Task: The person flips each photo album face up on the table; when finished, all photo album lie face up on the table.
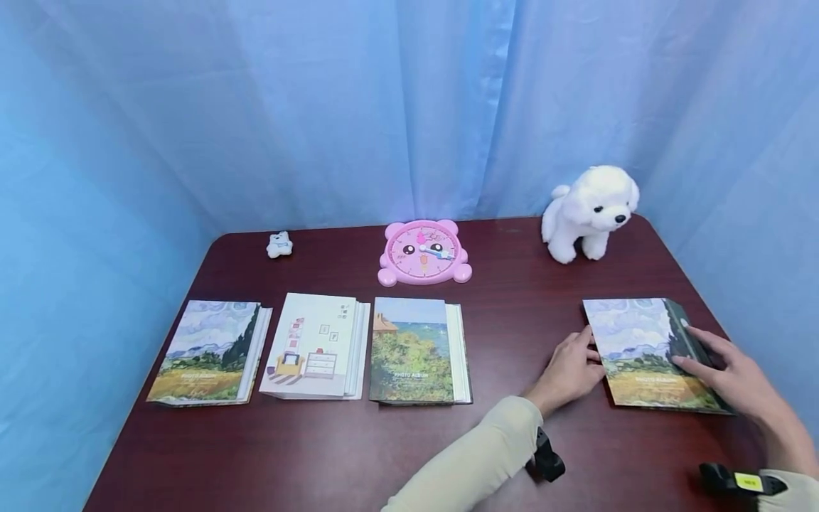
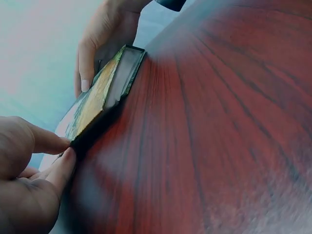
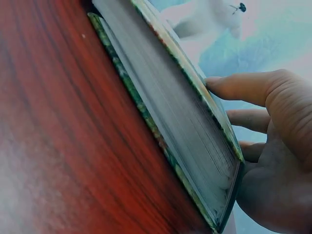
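Note:
A thick photo album (image 1: pixel 640 355) with a painted cover of wheat field, dark cypress and swirling sky lies at the table's right, its dark green spine to the right. My left hand (image 1: pixel 569 373) is at its left edge; in the left wrist view thumb and finger (image 2: pixel 51 141) pinch the near corner. Across the spine, my right hand (image 1: pixel 736 377) grips the album, its thumb on the cover and other fingers along the spine side. The right wrist view shows the album's page block (image 3: pixel 170 107) between its covers, and the right hand's fingers (image 3: pixel 248 87) beside the spine.
Three more albums lie in a row at left: a matching wheat-field one (image 1: pixel 205 348), a white one (image 1: pixel 313 341) and a seaside-garden one (image 1: pixel 409 348). Behind them stand a small white bear figure (image 1: pixel 279 244), a pink clock (image 1: pixel 424 254) and a white plush dog (image 1: pixel 591 213). Blue curtains (image 1: pixel 320 107) surround the table.

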Demonstrator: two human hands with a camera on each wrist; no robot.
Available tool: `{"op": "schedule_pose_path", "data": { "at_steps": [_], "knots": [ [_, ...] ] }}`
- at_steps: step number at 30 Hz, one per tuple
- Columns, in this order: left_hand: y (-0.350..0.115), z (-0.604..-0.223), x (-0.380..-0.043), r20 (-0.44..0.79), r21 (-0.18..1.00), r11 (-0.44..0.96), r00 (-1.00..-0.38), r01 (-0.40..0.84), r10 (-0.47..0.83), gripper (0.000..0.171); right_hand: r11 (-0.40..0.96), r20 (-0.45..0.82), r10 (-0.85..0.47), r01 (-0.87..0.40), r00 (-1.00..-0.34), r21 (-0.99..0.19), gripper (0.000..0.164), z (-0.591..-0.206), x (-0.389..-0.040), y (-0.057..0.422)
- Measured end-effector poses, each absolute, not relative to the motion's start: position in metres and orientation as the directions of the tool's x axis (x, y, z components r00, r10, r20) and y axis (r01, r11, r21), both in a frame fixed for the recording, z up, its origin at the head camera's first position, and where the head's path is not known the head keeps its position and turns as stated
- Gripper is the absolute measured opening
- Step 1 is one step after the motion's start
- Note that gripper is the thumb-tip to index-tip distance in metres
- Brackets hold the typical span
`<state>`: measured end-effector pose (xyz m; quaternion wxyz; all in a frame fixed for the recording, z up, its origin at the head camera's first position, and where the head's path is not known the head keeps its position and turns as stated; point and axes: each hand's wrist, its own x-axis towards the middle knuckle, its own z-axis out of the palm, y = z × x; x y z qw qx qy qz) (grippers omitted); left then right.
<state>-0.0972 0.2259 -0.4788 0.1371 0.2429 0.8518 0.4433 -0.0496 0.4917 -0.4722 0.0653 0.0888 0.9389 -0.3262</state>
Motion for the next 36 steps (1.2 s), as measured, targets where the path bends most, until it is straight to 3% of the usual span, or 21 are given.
{"op": "schedule_pose_path", "data": {
  "at_steps": [14,19,30,36],
  "knots": [
    [0.225,-0.471,-0.094,0.017,0.714,0.571,-0.826,0.404,0.564,0.062,0.599,-0.229,0.132,0.261,-0.965,-0.757,0.069,-0.465,-0.035,0.491],
    [0.229,-0.468,-0.093,0.039,0.639,0.620,-0.825,0.454,0.564,0.037,0.574,-0.228,0.094,0.240,-0.969,-0.783,0.066,-0.458,-0.031,0.493],
    [0.234,-0.460,-0.082,0.002,0.518,0.745,-0.871,0.420,0.491,0.065,0.604,-0.200,0.086,0.211,-0.976,-0.769,0.064,-0.445,-0.032,0.487],
    [0.233,-0.460,-0.080,0.024,0.454,0.768,-0.868,0.451,0.495,0.059,0.626,-0.203,0.079,0.207,-0.976,-0.752,0.066,-0.437,-0.032,0.482]
  ]
}}
